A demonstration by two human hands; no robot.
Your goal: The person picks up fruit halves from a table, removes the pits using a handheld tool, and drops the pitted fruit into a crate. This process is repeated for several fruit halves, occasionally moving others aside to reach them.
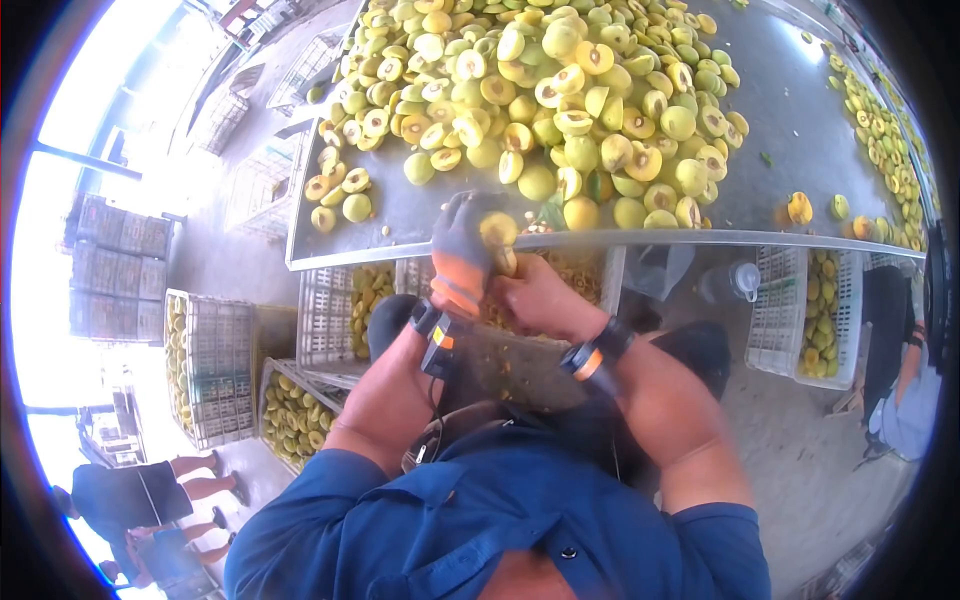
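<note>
My left hand (463,250), in a grey and orange glove, is closed on a yellow stone fruit half (497,229) at the table's front edge. My bare right hand (548,302) is closed just below it, beside a second piece of fruit (506,262). What the right fingers grip is hidden. Ahead, a large heap of halved yellow-green stone fruit (560,100) covers much of the metal table (765,130), many with brown pit hollows showing. Under my hands sits a crate (612,280) with small yellowish scraps in it.
Fruit-filled crates stand left (225,365) and right (775,320). A clear plastic jug (738,281) stands on the floor near the right crate. The table's metal rim (690,237) runs across in front of me. Other people (130,495) are at lower left and far right.
</note>
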